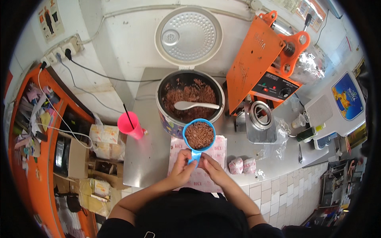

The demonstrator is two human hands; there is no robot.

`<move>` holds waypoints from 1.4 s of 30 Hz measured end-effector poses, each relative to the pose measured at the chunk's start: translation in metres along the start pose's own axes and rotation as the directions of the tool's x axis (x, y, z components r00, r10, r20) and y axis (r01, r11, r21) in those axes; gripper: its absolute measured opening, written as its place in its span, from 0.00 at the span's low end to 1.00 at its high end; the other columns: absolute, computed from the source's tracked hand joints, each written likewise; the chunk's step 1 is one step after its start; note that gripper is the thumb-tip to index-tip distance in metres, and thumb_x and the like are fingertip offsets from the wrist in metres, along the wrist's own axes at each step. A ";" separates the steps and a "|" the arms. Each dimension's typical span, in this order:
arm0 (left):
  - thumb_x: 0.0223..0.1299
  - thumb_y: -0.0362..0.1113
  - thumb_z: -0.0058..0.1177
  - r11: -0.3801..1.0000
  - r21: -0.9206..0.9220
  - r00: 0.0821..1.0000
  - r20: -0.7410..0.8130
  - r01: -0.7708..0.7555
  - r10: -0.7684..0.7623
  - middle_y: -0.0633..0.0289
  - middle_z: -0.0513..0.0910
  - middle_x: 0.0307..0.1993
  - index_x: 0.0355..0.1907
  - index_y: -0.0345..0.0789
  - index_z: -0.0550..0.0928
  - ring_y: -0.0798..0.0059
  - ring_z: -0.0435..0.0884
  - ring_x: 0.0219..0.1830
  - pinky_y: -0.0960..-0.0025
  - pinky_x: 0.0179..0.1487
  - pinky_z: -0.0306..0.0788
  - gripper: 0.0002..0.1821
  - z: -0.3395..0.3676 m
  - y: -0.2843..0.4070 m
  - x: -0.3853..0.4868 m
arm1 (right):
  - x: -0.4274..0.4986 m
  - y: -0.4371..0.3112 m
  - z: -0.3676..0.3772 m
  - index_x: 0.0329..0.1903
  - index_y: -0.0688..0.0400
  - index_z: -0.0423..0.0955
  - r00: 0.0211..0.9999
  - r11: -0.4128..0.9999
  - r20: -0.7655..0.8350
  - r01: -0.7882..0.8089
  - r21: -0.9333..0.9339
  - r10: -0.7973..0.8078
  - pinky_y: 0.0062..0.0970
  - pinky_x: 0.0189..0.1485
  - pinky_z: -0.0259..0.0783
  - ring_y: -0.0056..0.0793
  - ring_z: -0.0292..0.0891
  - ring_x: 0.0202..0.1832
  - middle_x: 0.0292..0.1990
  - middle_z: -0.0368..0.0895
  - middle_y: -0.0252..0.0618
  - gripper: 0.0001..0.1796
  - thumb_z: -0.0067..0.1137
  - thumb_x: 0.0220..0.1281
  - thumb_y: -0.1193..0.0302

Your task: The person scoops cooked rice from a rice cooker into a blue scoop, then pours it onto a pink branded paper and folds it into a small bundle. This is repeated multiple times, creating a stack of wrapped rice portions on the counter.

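A blue plastic scoop full of reddish-brown cooked rice is held above a stack of printed wrapping paper. My left hand grips its handle from the left. On the right side, my right hand has its fingers at the same handle; how firmly they hold it is hidden. Just beyond the scoop stands an open rice cooker with more of this rice, and a white rice paddle lies across the rice. Two paper-wrapped bundles sit right of the paper stack.
On the steel table stand a pink cup with a black straw at left and an orange cup-sealing machine at right. The cooker's raised lid is near the wall. Farther right are a green bottle and plastic cups.
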State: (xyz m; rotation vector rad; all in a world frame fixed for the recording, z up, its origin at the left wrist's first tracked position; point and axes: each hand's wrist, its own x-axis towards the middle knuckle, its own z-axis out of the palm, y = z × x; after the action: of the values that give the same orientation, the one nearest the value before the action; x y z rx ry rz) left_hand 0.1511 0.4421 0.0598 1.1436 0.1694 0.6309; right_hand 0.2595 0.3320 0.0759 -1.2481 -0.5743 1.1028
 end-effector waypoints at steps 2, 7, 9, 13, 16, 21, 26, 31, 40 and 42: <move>0.66 0.27 0.45 0.982 -0.069 0.984 0.025 0.178 -0.177 0.65 0.70 0.41 0.44 0.37 0.63 0.85 0.69 0.39 0.78 0.43 0.65 0.09 0.006 -0.019 -0.019 | -0.003 0.031 -0.009 0.50 0.66 0.68 0.995 0.996 -0.081 -0.044 0.079 0.050 0.25 0.50 0.68 0.24 0.72 0.45 0.41 0.77 0.36 0.20 0.42 0.73 0.60; 0.63 0.33 0.53 0.925 0.299 0.946 0.147 0.236 -0.289 0.66 0.72 0.32 0.40 0.37 0.66 0.84 0.70 0.30 0.75 0.33 0.64 0.11 -0.002 -0.058 -0.045 | -0.025 0.085 -0.038 0.43 0.63 0.70 0.981 0.994 -0.165 -0.097 0.058 0.106 0.19 0.40 0.68 0.15 0.71 0.37 0.35 0.78 0.35 0.13 0.49 0.71 0.64; 0.61 0.35 0.56 0.782 0.547 0.872 0.175 0.300 -0.457 0.65 0.73 0.30 0.40 0.37 0.66 0.82 0.71 0.29 0.75 0.33 0.65 0.14 -0.010 -0.067 -0.055 | -0.033 0.104 -0.045 0.42 0.61 0.71 0.967 0.981 -0.200 -0.178 -0.079 0.159 0.22 0.41 0.71 0.20 0.74 0.35 0.33 0.78 0.37 0.09 0.49 0.70 0.68; 0.57 0.42 0.59 0.612 0.714 0.725 0.214 0.341 -0.654 0.62 0.75 0.28 0.35 0.37 0.74 0.74 0.74 0.29 0.70 0.34 0.67 0.13 -0.037 -0.075 -0.069 | -0.038 0.122 -0.059 0.43 0.58 0.65 0.936 0.975 -0.277 -0.194 0.107 0.217 0.24 0.29 0.70 0.22 0.73 0.30 0.32 0.79 0.40 0.04 0.45 0.71 0.71; 0.53 0.44 0.61 0.357 0.929 0.946 0.195 -0.094 -0.258 0.59 0.76 0.33 0.34 0.37 0.77 0.64 0.75 0.37 0.65 0.42 0.69 0.14 -0.065 -0.075 -0.075 | -0.032 0.117 -0.073 0.45 0.55 0.60 0.915 0.981 -0.355 -0.186 0.048 0.191 0.19 0.26 0.66 0.18 0.67 0.26 0.30 0.75 0.36 0.04 0.43 0.72 0.72; 0.49 0.45 0.63 0.390 0.915 0.944 0.216 -0.105 -0.251 0.58 0.75 0.36 0.34 0.37 0.77 0.59 0.73 0.43 0.61 0.47 0.69 0.16 -0.090 -0.085 -0.078 | -0.025 0.114 -0.077 0.44 0.53 0.61 0.931 0.724 -0.216 0.069 -0.686 -0.294 0.29 0.30 0.68 0.31 0.71 0.28 0.32 0.73 0.40 0.06 0.46 0.67 0.74; 0.48 0.42 0.63 0.382 0.918 0.951 0.204 -0.103 -0.233 0.60 0.74 0.35 0.34 0.38 0.77 0.60 0.73 0.42 0.61 0.45 0.69 0.14 -0.089 -0.091 -0.080 | -0.028 0.135 -0.062 0.41 0.50 0.70 0.975 -0.020 0.056 0.053 -0.998 -0.215 0.42 0.39 0.69 0.44 0.76 0.36 0.36 0.74 0.45 0.09 0.50 0.55 0.70; 0.45 0.45 0.65 0.386 0.917 0.949 0.203 -0.098 -0.240 0.61 0.75 0.34 0.32 0.38 0.77 0.61 0.74 0.41 0.62 0.44 0.69 0.16 -0.090 -0.088 -0.075 | -0.035 0.132 -0.063 0.38 0.52 0.71 0.964 -0.034 0.127 0.123 -0.992 -0.233 0.42 0.36 0.66 0.44 0.75 0.34 0.35 0.73 0.45 0.07 0.52 0.55 0.70; 0.47 0.48 0.65 0.353 0.923 0.908 0.273 -0.154 -0.319 0.63 0.77 0.32 0.30 0.38 0.80 0.63 0.76 0.39 0.64 0.42 0.71 0.16 -0.094 -0.088 -0.067 | 0.033 -0.017 -0.045 0.39 0.60 0.68 0.689 0.112 0.214 0.396 -0.911 -0.692 0.41 0.35 0.61 0.49 0.65 0.32 0.33 0.70 0.52 0.09 0.57 0.56 0.74; 0.51 0.48 0.61 0.313 0.933 0.908 0.277 -0.176 -0.314 0.64 0.78 0.32 0.30 0.38 0.80 0.63 0.77 0.38 0.64 0.40 0.71 0.14 -0.092 -0.089 -0.065 | 0.066 -0.047 -0.041 0.42 0.58 0.69 0.747 0.164 0.210 0.393 -0.905 -0.631 0.42 0.41 0.60 0.49 0.66 0.37 0.37 0.72 0.51 0.11 0.57 0.57 0.72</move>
State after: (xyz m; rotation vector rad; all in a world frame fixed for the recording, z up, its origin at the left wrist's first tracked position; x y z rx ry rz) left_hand 0.0920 0.4563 -0.0696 2.4391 0.2356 0.0974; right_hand 0.3372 0.3749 0.0949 -1.8726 -1.4675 -0.1251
